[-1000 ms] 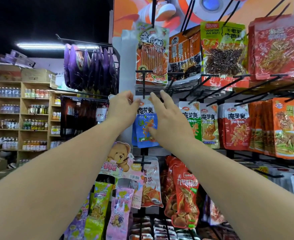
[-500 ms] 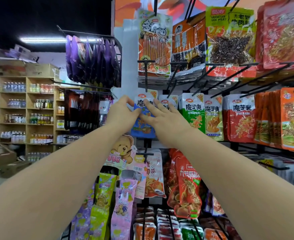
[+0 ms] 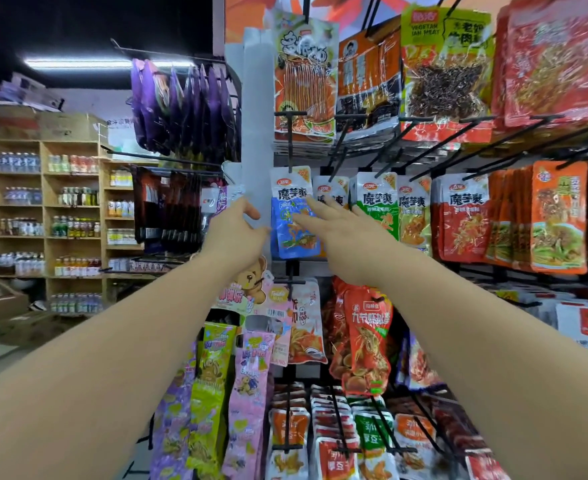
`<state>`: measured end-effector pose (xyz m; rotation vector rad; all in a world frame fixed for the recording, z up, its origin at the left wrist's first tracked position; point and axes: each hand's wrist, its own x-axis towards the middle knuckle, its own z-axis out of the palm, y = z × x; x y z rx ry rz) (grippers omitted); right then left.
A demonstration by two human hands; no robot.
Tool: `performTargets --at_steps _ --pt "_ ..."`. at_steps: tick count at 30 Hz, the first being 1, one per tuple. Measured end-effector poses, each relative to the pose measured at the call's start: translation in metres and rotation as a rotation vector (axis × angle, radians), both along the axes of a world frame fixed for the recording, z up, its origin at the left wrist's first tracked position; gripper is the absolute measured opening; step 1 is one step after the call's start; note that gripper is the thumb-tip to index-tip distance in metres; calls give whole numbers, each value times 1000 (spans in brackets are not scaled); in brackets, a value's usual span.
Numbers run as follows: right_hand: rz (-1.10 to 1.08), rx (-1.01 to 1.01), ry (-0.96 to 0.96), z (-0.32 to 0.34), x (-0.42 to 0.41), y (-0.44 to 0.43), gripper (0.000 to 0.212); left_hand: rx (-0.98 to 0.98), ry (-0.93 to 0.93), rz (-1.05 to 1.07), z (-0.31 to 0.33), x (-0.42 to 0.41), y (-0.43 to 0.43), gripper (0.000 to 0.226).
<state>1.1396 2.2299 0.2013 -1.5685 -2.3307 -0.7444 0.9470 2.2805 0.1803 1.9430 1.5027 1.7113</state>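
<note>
A blue-and-white snack packet (image 3: 290, 216) hangs from a black peg hook on the display rack, at the left end of its row. My left hand (image 3: 235, 233) is just left of the packet, fingers loosely spread, holding nothing. My right hand (image 3: 341, 233) is stretched out flat in front of the row, its fingertips at the packet's blue face. Whether the fingertips touch it cannot be told. Both forearms reach up from the bottom corners of the view.
Green (image 3: 377, 202), yellow (image 3: 412, 213) and red packets (image 3: 464, 220) hang right of the blue one. Black peg hooks (image 3: 434, 147) jut forward above. A white post (image 3: 256, 109) stands left of the rack. Purple bags (image 3: 181, 105) and wooden bottle shelves (image 3: 43, 216) lie further left.
Both hands held the blue packet at its hook; they have let go and drawn slightly down and apart. The packet now hangs on the peg by itself.
</note>
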Motion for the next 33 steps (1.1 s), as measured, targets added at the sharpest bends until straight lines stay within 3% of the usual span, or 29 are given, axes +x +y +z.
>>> performTargets --at_steps 7,12,16,20,25,33 --pt "79 39 51 -44 25 -51 77 35 189 166 -36 -11 -72 21" --pt "242 40 90 -93 39 -83 64 -37 433 354 -91 -9 -140 44" --pt "426 -18 133 -167 51 -107 64 -161 509 487 -149 0 -194 58" --pt "538 -178 173 -260 55 -128 65 -359 575 601 -235 4 -238 76" --pt "561 -455 111 -376 41 -148 68 -666 531 628 -352 6 -283 65" --pt "380 -966 -45 -564 6 -168 69 -1065 461 511 -542 -20 -324 72"
